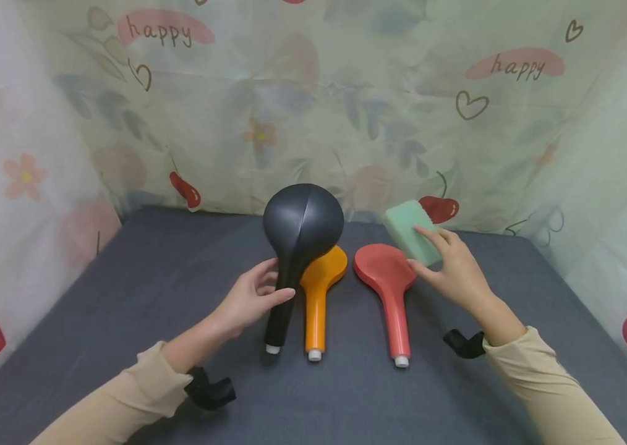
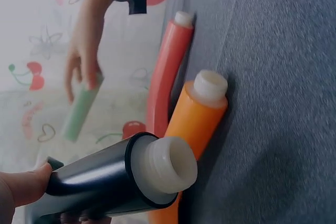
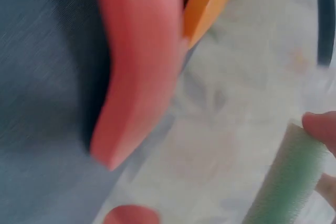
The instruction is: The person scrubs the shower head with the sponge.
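The left hand (image 1: 249, 296) has its grip bent around the handle of the black shower head (image 1: 303, 219), thumb across the front, and it seems to hold this one above the desk (image 1: 341, 408), with its round head toward the far edge and its white end (image 2: 181, 163) toward the near edge. The right hand (image 1: 458, 272) pinches a green sponge (image 1: 407, 224) between thumb and fingers, by one end only, in the air near the far edge, right of the middle. Between the hands, the orange shower head (image 1: 316, 303) and the red shower head (image 1: 394, 303) lie on the desk, handles toward the near edge.

I think the black handle could turn or slip, because it looks smooth and the wide head is above the fingers. If it drops, it may strike the orange one just beside it. The sponge could also fall, since the pinch is small.
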The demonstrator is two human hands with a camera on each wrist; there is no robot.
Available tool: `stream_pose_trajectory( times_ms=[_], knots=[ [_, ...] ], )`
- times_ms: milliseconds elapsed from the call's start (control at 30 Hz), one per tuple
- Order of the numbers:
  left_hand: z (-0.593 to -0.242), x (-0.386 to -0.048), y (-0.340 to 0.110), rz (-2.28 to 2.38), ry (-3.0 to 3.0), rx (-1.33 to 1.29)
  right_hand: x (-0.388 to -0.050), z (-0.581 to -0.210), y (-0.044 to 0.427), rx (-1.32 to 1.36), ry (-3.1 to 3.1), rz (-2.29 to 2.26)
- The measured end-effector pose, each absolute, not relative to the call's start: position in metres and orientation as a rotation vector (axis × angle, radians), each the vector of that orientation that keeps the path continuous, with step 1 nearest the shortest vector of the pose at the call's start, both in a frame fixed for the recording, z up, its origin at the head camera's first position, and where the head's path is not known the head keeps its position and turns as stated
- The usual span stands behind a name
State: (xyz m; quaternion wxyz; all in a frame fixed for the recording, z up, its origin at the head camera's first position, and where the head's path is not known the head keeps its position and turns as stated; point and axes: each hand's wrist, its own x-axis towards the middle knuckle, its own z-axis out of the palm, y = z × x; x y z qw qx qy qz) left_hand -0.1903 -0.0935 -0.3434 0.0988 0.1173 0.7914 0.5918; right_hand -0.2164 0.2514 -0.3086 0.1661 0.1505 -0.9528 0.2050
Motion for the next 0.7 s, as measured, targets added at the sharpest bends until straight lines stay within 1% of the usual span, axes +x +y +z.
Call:
stream_pose_trajectory(
  times_ms=[333,567,700],
  knots=[
    [-0.343,-0.183,-0.082,1.781,2.295,0.457,-0.203,-0.305,0.212,0.691,-2.388,0.588],
    [-0.343,-0.181,-0.077,1.769,2.272,0.451,-0.196,-0.307,0.193,0.835,-2.286,0.507],
    [-0.343,-0.179,-0.075,1.761,2.275,0.448,-0.195,-0.311,0.186,0.963,-2.204,0.464]
  ],
)
